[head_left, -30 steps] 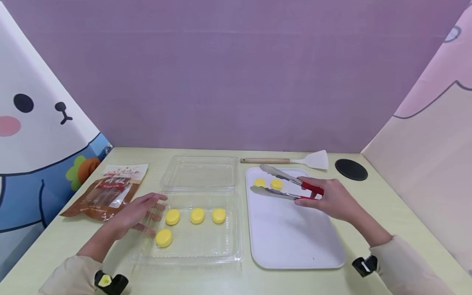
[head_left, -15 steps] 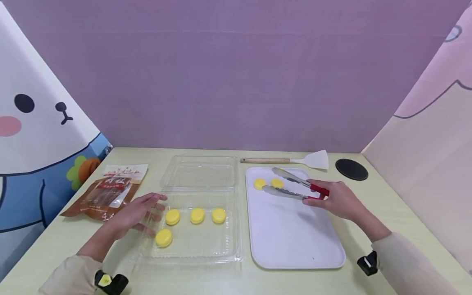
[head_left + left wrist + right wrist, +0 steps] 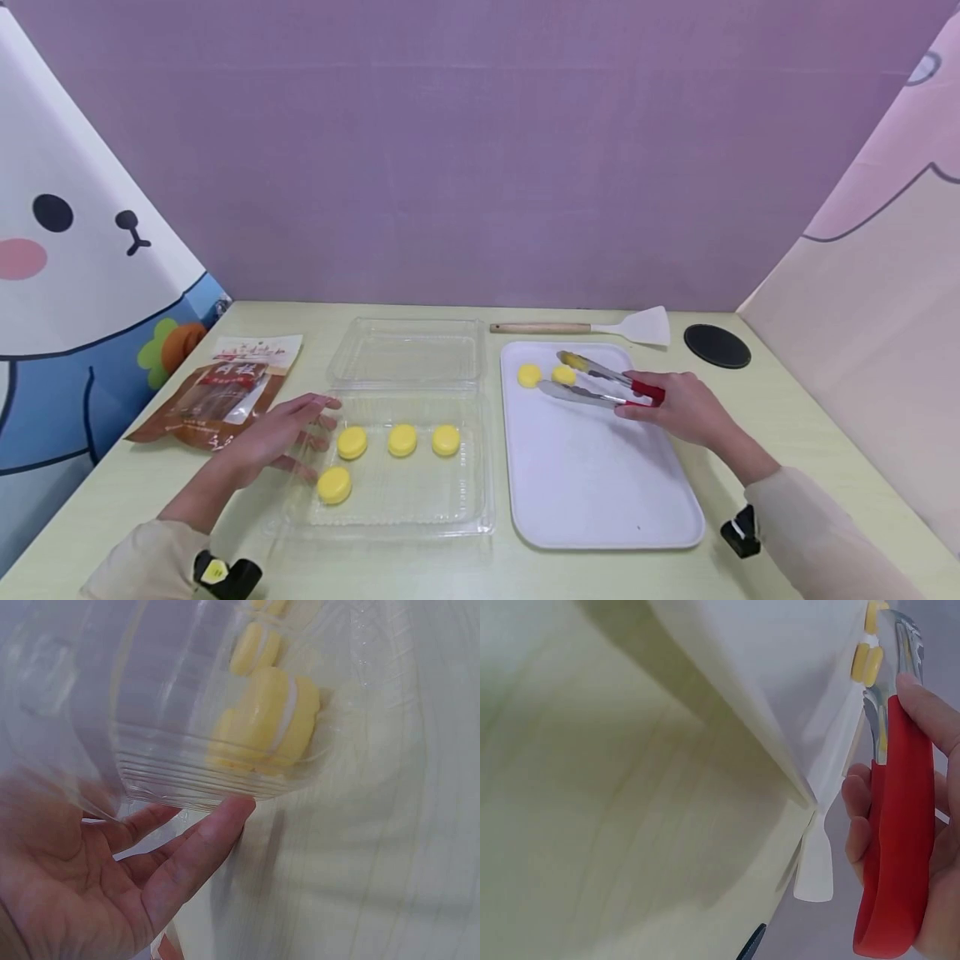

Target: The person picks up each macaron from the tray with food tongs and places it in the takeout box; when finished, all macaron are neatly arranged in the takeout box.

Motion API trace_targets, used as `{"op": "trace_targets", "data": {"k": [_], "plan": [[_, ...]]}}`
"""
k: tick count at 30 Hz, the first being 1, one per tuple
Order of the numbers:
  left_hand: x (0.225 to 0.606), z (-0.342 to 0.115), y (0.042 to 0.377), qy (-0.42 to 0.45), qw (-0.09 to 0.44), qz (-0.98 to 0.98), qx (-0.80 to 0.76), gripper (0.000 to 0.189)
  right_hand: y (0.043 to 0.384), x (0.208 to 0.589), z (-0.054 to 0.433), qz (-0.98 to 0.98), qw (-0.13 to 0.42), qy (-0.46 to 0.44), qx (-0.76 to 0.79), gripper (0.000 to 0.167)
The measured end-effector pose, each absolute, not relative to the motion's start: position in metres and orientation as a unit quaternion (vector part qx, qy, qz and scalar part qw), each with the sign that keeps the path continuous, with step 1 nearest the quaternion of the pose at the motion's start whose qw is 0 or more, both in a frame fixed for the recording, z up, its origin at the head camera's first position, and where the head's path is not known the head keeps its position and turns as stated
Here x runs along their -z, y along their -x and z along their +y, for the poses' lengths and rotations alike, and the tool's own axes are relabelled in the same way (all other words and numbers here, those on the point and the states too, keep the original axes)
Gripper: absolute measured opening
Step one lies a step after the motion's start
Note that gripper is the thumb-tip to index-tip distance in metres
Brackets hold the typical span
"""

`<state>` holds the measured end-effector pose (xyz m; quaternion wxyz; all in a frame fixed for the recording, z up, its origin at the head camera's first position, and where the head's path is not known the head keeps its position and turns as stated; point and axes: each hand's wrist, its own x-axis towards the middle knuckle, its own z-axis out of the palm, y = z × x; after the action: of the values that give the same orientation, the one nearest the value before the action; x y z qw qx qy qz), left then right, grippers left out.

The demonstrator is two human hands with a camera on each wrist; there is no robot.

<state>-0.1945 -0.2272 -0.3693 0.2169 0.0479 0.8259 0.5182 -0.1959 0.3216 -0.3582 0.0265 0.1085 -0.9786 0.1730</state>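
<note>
My right hand (image 3: 678, 407) grips red-handled metal tongs (image 3: 596, 400), which point left over a white tray (image 3: 600, 492). The spread jaws lie on either side of a yellow macaron (image 3: 563, 375); a second macaron (image 3: 528, 376) lies just left of it on the tray. In the right wrist view the red handle (image 3: 904, 832) sits between thumb and fingers. My left hand (image 3: 273, 433) has its fingers loosely extended at the left wall of a clear plastic box (image 3: 405, 517). The left wrist view shows fingertips (image 3: 238, 806) right at the ridged wall. Several macarons (image 3: 401, 440) lie inside the box.
The box's clear lid (image 3: 408, 350) is folded back behind it. A brown food bag (image 3: 217, 392) lies to the left. Behind the tray lies a white spatula (image 3: 641, 325) with a wooden handle, and a black disc (image 3: 717, 346) is at the right.
The tongs have drawn back to the right from over both tray macarons to around the right one, and their tips have come slightly closer together. My left hand has stayed still.
</note>
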Motion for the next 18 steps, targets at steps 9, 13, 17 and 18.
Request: {"op": "trace_targets", "data": {"k": [9,13,17,18], "plan": [[0.3692,-0.2271,0.1944,-0.05,0.217,0.824,-0.521,0.059,0.1925,0.3581,0.3223,-0.982,0.039,-0.096,-0.158,0.062],[0.3695,-0.2271,0.1941,-0.049,0.218,0.823,-0.523,0.059,0.1902,0.3601,0.3228,-0.98,0.051,-0.103,-0.16,0.058],[0.37,-0.2272,0.1945,-0.047,0.218,0.822,-0.524,0.058,0.1889,0.3634,0.3233,-0.977,0.076,-0.107,-0.166,0.054],[0.3701,-0.2273,0.1946,-0.047,0.218,0.821,-0.525,0.058,0.1888,0.3643,0.3237,-0.977,0.082,-0.109,-0.167,0.053]]}}
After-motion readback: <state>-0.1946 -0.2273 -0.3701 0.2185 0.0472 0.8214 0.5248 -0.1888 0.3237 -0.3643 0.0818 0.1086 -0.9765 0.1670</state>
